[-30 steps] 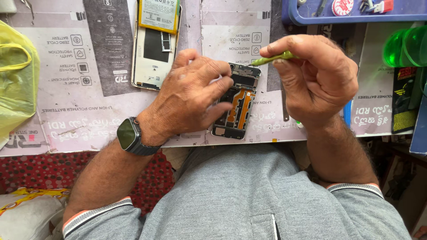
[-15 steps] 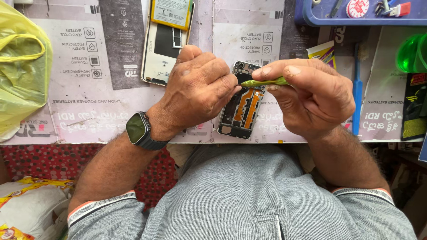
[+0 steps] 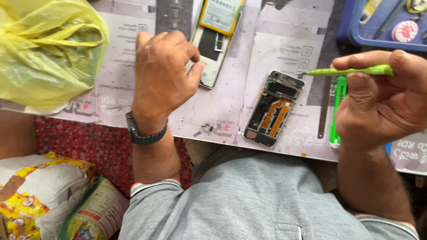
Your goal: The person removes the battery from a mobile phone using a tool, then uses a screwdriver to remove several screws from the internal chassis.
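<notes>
From the head camera, the right hand (image 3: pixel 382 100) grips a slim lime-green plastic screwdriver (image 3: pixel 351 70), its fingers (image 3: pixel 362 60) clenched around the shaft with the thumb pressing on top. The metal tip points left and hovers just beside the top corner of the opened smartphone with its back removed, showing black boards and orange flex cables (image 3: pixel 273 109). That phone lies flat on the grey printed-paper-covered tabletop (image 3: pixel 222 115), between the two hands and apart from both.

The left hand (image 3: pixel 162 73), a dark watch (image 3: pixel 144 133) at its wrist, is loosely curled and seems to hold nothing; whether something tiny sits under its fingertips cannot be told. Those fingertips rest close to a detached pale phone back panel (image 3: pixel 213 58), with a yellow-edged flat battery (image 3: pixel 221 15) just beyond.

This looks like a screw-removal step in the disassembly. The next move likely calls for seating the tip squarely in a small screw head while the free hand steadies the frame.

Off beyond the left knuckles sits a crumpled yellow plastic bag (image 3: pixel 49 49).
</notes>
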